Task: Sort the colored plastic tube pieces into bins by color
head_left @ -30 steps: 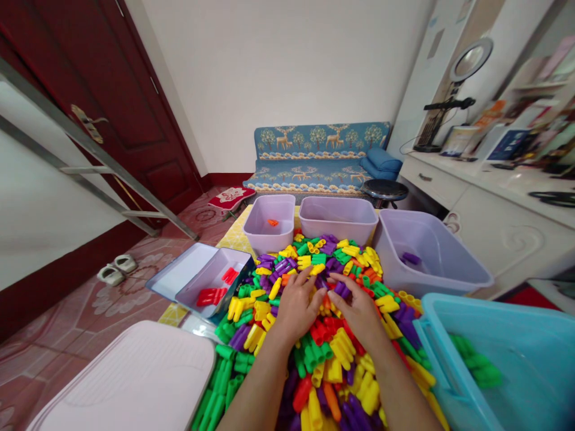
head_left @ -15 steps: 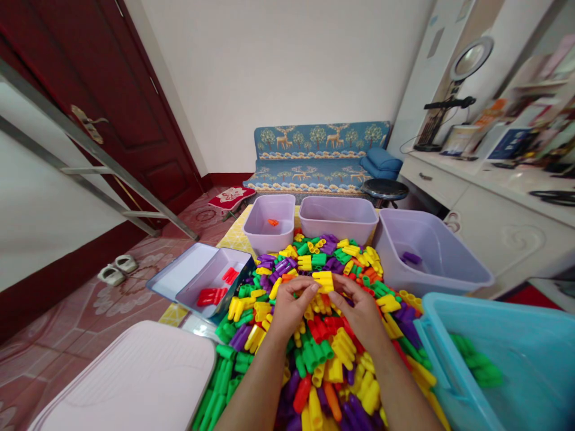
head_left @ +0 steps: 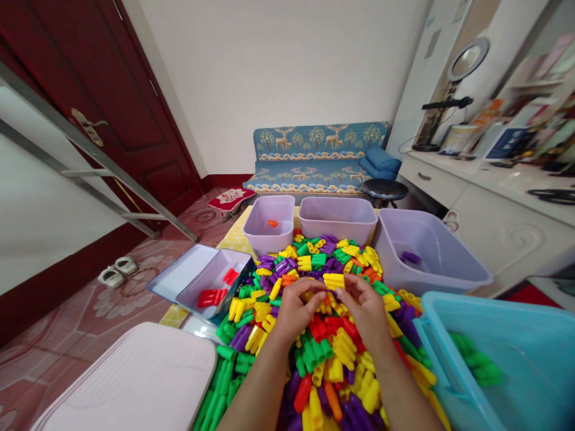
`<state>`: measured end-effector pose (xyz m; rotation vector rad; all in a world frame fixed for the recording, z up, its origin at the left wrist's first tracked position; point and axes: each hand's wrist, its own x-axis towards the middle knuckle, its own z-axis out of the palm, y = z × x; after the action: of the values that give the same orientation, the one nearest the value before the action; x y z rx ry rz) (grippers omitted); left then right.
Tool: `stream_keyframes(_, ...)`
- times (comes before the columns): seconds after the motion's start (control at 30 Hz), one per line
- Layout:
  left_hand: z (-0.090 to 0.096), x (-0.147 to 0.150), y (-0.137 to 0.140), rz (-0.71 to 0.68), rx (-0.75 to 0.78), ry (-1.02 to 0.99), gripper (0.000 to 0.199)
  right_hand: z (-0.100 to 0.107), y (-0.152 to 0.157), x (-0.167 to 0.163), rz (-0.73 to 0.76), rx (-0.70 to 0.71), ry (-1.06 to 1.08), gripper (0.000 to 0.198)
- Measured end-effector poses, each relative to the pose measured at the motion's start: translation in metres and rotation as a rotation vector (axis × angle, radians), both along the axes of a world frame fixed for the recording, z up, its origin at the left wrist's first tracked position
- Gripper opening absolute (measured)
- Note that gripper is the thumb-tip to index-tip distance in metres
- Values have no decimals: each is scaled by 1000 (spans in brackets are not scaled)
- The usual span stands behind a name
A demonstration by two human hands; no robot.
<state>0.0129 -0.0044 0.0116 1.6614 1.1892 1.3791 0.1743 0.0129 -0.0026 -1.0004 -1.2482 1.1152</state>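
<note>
Between the thumb and fingers of my right hand [head_left: 366, 308] is a yellow plastic piece made of joined tubes [head_left: 333, 281]. Just left of it, my left hand [head_left: 296, 305] is closed, with thumb and curled fingers drawn close together. Whether anything sits in that pinch is hidden. Both hands hover over a big pile of similar tube pieces in yellow, green, purple, red and orange. A green piece [head_left: 313, 352] and a red piece [head_left: 318, 328] lie below the hands.
Three lilac bins stand behind the pile: a left one [head_left: 258, 240] with an orange piece, a middle one [head_left: 336, 227], and a right one [head_left: 431, 281] with a purple piece. A turquoise bin [head_left: 442, 359] holds green pieces; an open box [head_left: 179, 269] holds red ones. A pale lid [head_left: 135, 377] lies front left.
The yellow piece has shifted slightly right along with my right hand, and a small gap now shows between it and my left fingertips. The pile and bins look the same.
</note>
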Motion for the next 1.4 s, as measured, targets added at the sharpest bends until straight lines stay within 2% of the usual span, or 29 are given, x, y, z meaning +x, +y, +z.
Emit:
stream_keyframes(0.23,-2,0,0,87,-16,17,15,10,-2,-1,-122,-49,122,34)
stream_keyframes(0.6,-6,-1,0,99,-10,28,17,15,-4,-1,-141,-77,122,41)
stream_keyframes(0.73,-4,-3,1,164,65,34,16,24,-4,4,-53,-92,77,43)
stream_keyframes(0.83,-5,-6,4,252,118,5,15,31,-6,9,66,-140,-14,40)
stream_keyframes(0.97,-13,-8,7,301,97,-44,16,35,-8,12,262,-204,-220,27)
stream_keyframes(1.07,-15,-8,8,298,73,-42,17,40,-1,10,317,-196,-322,19)
stream_keyframes(1.17,-15,-9,7,295,61,-37,17,56,14,5,207,-172,-316,23)
stream_keyframes(1.23,-15,-9,7,300,58,-43,16,71,23,0,50,-77,-130,39)
stream_keyframes(1.3,-16,-9,8,307,54,-49,16,83,28,-7,-27,63,76,59)
stream_keyframes(1.33,-16,-9,8,308,51,-52,16,86,29,-9,-41,114,134,65)
stream_keyframes(1.4,-16,-9,8,308,45,-55,16,84,26,-13,-62,137,125,65)
